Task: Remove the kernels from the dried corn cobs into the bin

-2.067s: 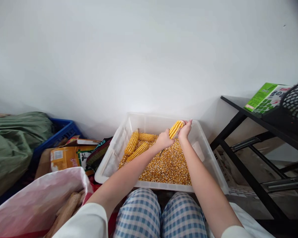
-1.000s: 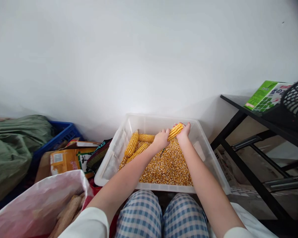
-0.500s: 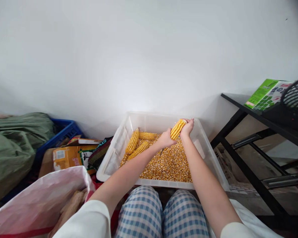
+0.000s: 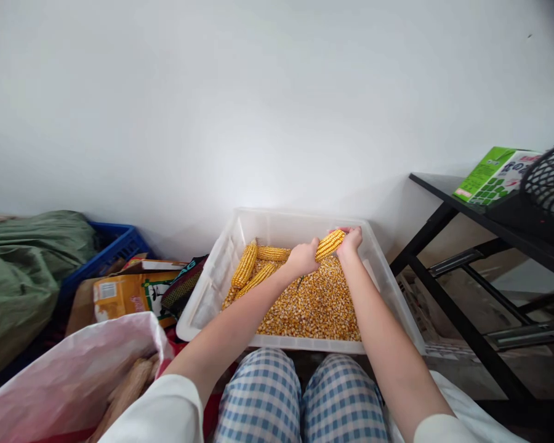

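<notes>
A yellow corn cob (image 4: 329, 245) is held over the tub between both my hands. My left hand (image 4: 303, 256) is closed round its lower left end, and my right hand (image 4: 350, 240) grips the upper right end. Part of each end is hidden by the fingers. Below lies a bed of loose corn kernels (image 4: 318, 304) in a translucent white plastic tub (image 4: 300, 343). Three more corn cobs rest on the kernels at the tub's left: one upright-leaning cob (image 4: 245, 264), one cob at the back (image 4: 273, 253) and one cob nearer my forearm (image 4: 257, 279).
A white sack (image 4: 64, 369) with bare cobs inside stands at front left. Behind it are an orange package (image 4: 120, 296) and a blue crate (image 4: 120, 241) with green cloth (image 4: 41, 246). On the right, a black table (image 4: 471, 209) carries a green box (image 4: 492, 175). A white wall rises behind.
The held cob has tilted closer to level, its left end now more covered by my left hand. My left hand has shifted slightly left. The cob stays in both hands.
</notes>
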`<action>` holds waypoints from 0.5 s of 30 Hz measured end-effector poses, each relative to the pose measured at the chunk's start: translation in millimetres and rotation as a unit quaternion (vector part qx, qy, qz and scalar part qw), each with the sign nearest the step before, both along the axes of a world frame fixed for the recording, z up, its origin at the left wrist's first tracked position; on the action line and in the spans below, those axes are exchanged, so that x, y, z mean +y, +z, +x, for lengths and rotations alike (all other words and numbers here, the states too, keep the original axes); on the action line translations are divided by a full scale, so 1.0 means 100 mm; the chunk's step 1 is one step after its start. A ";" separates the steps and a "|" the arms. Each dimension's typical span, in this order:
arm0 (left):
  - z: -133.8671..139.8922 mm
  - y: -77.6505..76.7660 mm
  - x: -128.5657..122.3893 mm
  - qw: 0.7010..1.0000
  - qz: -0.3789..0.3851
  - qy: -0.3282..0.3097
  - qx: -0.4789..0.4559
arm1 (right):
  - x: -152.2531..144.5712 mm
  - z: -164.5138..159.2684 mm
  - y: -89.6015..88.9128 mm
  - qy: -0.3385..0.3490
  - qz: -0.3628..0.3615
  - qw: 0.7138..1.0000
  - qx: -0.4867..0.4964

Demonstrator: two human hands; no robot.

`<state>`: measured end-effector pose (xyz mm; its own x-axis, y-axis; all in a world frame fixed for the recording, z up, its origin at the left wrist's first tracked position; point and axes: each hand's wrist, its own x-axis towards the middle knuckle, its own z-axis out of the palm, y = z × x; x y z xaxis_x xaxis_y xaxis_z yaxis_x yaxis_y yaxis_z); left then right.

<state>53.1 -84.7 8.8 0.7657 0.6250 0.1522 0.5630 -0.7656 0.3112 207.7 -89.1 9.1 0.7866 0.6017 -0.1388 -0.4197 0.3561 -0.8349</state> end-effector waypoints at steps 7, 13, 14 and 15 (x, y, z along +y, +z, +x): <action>0.03 -0.04 -0.06 0.944 -0.294 -0.042 -0.145 | -0.02 0.10 0.03 -0.100 -0.013 0.988 -0.113; 0.01 -0.07 0.12 0.930 -0.313 0.038 -0.188 | -0.01 -0.08 0.09 0.093 -0.072 0.993 -0.027; 0.01 -0.06 0.13 0.931 -0.306 0.047 -0.196 | 0.01 -0.13 0.10 0.110 -0.060 0.992 -0.007; 0.01 -0.05 0.15 0.932 -0.296 0.053 -0.203 | 0.03 -0.18 0.10 0.117 -0.040 0.992 0.016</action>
